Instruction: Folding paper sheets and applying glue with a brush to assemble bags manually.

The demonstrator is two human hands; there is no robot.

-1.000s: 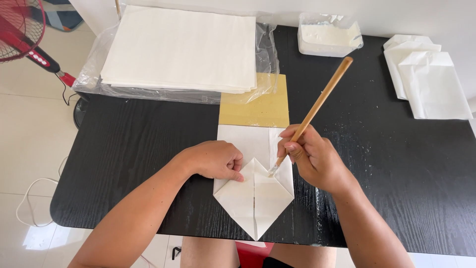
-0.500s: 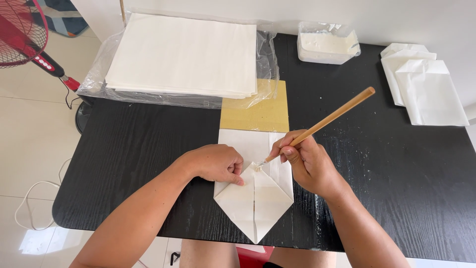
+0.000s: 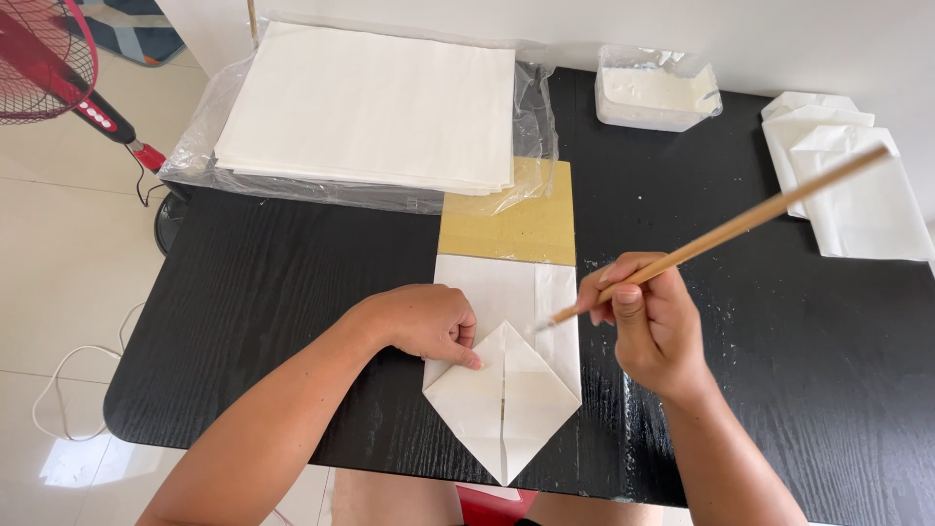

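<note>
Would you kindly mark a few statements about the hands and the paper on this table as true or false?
1. The right hand holds a long wooden stick. True.
2. The left hand is lifted clear of the folded white paper. False: its fingertips press on the paper's left edge.
3. The stack of white sheets lies on clear plastic. True.
4. The black table holds a red container. False: the container is clear, with white paste.
</note>
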